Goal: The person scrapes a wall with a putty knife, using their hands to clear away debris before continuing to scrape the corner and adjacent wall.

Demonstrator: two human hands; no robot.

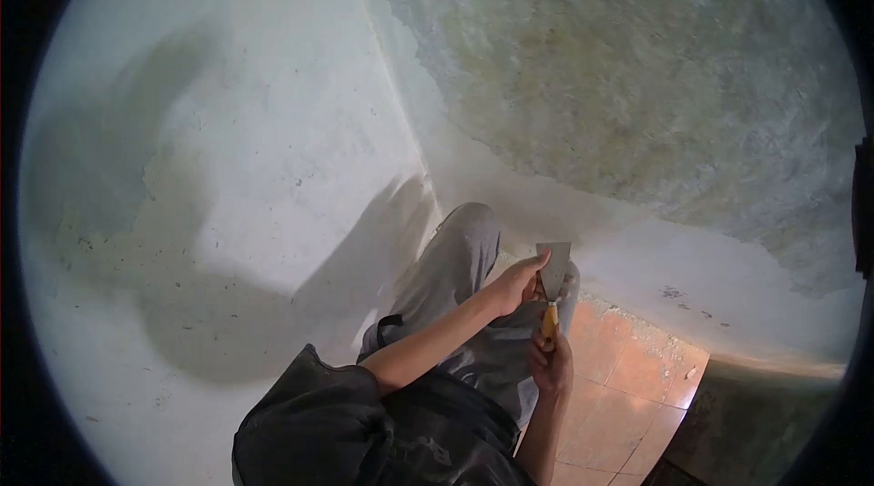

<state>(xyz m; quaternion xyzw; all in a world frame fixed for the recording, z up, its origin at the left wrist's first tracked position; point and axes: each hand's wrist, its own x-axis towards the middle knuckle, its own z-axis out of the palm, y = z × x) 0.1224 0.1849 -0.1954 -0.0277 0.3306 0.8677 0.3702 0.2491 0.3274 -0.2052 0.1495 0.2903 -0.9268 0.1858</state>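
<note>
A putty knife with a flat metal blade (pixel 556 266) and a yellow handle (pixel 550 318) is held upright in front of my knees. My right hand (pixel 552 364) is wrapped round the lower part of the handle. My left hand (pixel 517 288) grips the blade from its left side, thumb lying along the face near the top edge. The fingers behind the blade are partly hidden.
White wall (pixel 273 122) rises on the left and meets another wall in a corner; that one has a large greenish-grey bare patch (pixel 619 76). Orange floor tiles (pixel 605 395) with scattered pale debris (pixel 669 354) lie at right. My bent legs (pixel 460 254) in grey trousers face the corner.
</note>
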